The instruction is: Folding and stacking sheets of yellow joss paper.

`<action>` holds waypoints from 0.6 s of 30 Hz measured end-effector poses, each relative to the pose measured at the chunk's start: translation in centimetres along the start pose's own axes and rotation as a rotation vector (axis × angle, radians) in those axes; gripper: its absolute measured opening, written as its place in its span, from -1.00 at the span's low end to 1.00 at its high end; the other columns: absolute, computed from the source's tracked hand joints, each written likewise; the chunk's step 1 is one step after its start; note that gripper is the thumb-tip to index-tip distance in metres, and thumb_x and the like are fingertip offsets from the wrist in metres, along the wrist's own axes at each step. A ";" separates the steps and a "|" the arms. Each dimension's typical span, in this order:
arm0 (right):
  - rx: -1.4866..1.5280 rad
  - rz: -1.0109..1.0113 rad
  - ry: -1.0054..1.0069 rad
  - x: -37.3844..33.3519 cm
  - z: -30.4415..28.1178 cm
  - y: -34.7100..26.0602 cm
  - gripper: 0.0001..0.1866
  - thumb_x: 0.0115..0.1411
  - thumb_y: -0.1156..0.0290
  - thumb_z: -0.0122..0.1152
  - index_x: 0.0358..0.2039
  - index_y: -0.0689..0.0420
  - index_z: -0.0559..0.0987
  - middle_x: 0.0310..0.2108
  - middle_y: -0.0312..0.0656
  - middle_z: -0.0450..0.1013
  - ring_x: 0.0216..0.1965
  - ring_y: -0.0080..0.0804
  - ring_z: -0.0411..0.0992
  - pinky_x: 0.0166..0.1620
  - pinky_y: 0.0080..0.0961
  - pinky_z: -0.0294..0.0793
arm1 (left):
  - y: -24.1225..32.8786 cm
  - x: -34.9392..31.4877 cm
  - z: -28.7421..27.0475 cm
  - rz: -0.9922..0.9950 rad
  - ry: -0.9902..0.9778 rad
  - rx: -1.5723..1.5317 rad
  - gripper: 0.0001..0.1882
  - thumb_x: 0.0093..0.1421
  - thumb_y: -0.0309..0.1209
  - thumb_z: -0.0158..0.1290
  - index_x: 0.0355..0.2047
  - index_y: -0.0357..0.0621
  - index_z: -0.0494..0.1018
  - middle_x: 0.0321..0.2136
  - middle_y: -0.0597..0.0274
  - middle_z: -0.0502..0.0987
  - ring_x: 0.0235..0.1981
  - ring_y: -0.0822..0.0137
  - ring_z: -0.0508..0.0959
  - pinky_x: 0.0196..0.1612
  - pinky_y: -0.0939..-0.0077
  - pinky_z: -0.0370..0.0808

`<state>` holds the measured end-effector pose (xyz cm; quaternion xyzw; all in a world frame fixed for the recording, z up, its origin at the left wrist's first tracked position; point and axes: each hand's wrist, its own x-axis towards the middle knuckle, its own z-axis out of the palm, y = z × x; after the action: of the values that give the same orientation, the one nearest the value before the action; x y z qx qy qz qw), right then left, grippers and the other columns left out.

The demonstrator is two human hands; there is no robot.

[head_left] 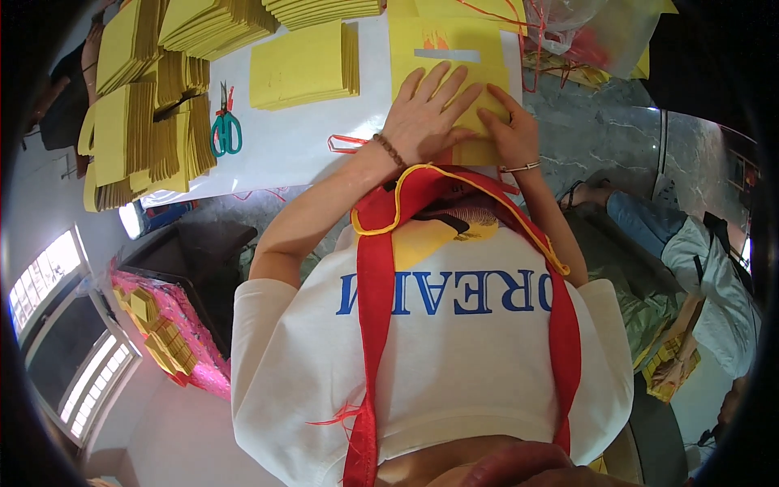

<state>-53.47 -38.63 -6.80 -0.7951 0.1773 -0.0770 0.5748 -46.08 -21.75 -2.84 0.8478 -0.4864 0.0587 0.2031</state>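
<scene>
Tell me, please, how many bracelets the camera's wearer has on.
2: a brown beaded bracelet at the wrist of the left hand and a thin, pale bangle at that of the right hand. No others seem hidden.

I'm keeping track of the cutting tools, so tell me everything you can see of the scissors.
The scissors have teal, plastic-looking loop handles and slim, dark blades that look like metal. Something thin and red shows beside the blades; I can't tell whether it is attached. They lie flat on the white tabletop, tips toward the picture's top, handles toward the person, between yellow stacks at left and right. No hand touches them. Whether the left handle loop touches the neighbouring stack is unclear.
</scene>
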 end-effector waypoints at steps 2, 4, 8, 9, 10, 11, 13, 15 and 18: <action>-0.063 -0.023 0.004 0.0 0.0 0.0 -0.56 -0.01 0.33 0.20 -0.06 0.10 0.47 -0.21 -0.02 0.47 -0.24 -0.28 0.47 -0.17 -0.52 0.40 | -0.6 -0.3 1.2 -0.006 -0.045 0.028 -0.36 0.03 -0.07 0.05 0.11 0.06 0.20 0.12 0.13 0.19 0.14 0.11 0.18 0.12 0.11 0.12; -0.125 -0.043 0.004 0.0 0.0 -0.2 -0.57 0.00 0.33 0.19 -0.06 0.11 0.47 -0.19 -0.02 0.46 -0.22 -0.21 0.46 -0.16 -0.51 0.40 | -0.8 -0.5 1.9 -0.015 -0.093 0.058 -0.35 0.04 -0.02 0.02 0.13 0.10 0.18 0.14 0.12 0.16 0.16 0.10 0.15 0.14 0.08 0.09; -0.441 -0.218 0.069 -2.3 -0.3 -2.2 -0.48 0.02 0.18 0.17 0.01 0.04 0.40 0.03 -0.11 0.30 0.02 -0.28 0.29 0.05 -0.23 0.18 | -1.0 -0.5 2.4 -0.041 -0.124 0.046 -0.34 0.05 0.02 0.00 0.14 0.13 0.17 0.16 0.12 0.13 0.17 0.07 0.12 0.15 0.03 0.04; -0.767 -0.405 0.158 -2.9 -0.3 -2.5 -0.45 0.04 0.10 0.14 0.04 0.03 0.37 0.12 -0.16 0.22 0.12 -0.34 0.20 0.12 -0.10 0.07 | -0.9 -0.5 2.4 -0.051 -0.132 0.038 -0.33 0.05 0.02 0.01 0.14 0.13 0.17 0.16 0.12 0.13 0.18 0.06 0.11 0.15 0.02 0.03; -0.768 -0.400 0.161 -3.1 -0.3 -1.9 -0.45 0.04 0.10 0.14 0.04 0.03 0.37 0.12 -0.16 0.22 0.12 -0.34 0.20 0.12 -0.10 0.07 | -1.0 -0.5 2.5 -0.046 -0.135 0.035 -0.33 0.05 0.02 0.01 0.14 0.13 0.17 0.16 0.12 0.13 0.18 0.06 0.11 0.15 0.02 0.03; -0.847 -0.482 0.021 -3.4 -0.2 -0.9 -0.41 0.05 0.02 0.09 0.07 0.03 0.34 0.16 -0.21 0.16 0.17 -0.37 0.12 0.14 -0.01 -0.04 | -1.2 -0.4 2.6 -0.031 -0.114 0.039 -0.34 0.03 0.04 0.01 0.12 0.09 0.19 0.15 0.09 0.14 0.18 0.05 0.11 0.15 0.02 0.03; -0.925 -0.556 -0.119 -3.7 -0.2 0.4 -0.37 0.06 -0.05 0.03 0.09 0.03 0.31 0.20 -0.27 0.09 0.22 -0.40 0.04 0.17 0.08 -0.15 | -1.3 -0.4 2.5 -0.010 -0.096 0.037 -0.34 0.02 0.06 0.01 0.10 0.06 0.22 0.14 0.06 0.15 0.18 0.03 0.11 0.15 0.02 0.02; -0.917 -0.554 -0.144 -3.7 -0.1 0.9 -0.33 0.09 -0.11 -0.07 0.10 0.08 0.29 0.21 -0.30 0.08 0.23 -0.37 0.02 0.17 0.09 -0.16 | -1.7 -0.8 2.1 0.041 -0.084 -0.043 -0.30 -0.03 0.02 0.06 0.11 0.07 0.21 0.14 0.09 0.15 0.14 0.07 0.15 0.10 0.01 0.07; -0.845 -0.520 -0.165 -3.6 0.1 0.5 -0.35 0.11 -0.06 -0.06 0.12 0.07 0.25 0.22 -0.29 0.06 0.24 -0.38 0.00 0.16 0.13 -0.17 | -2.1 -1.3 1.8 0.077 -0.126 -0.119 -0.29 -0.08 0.00 0.10 0.06 -0.04 0.26 0.09 0.08 0.21 0.05 0.08 0.24 0.03 0.10 0.16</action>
<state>-56.90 -37.39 -7.04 -0.9797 -0.0572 -0.0760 0.1765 -45.12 -20.48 -5.51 0.8170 -0.5330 -0.0159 0.2196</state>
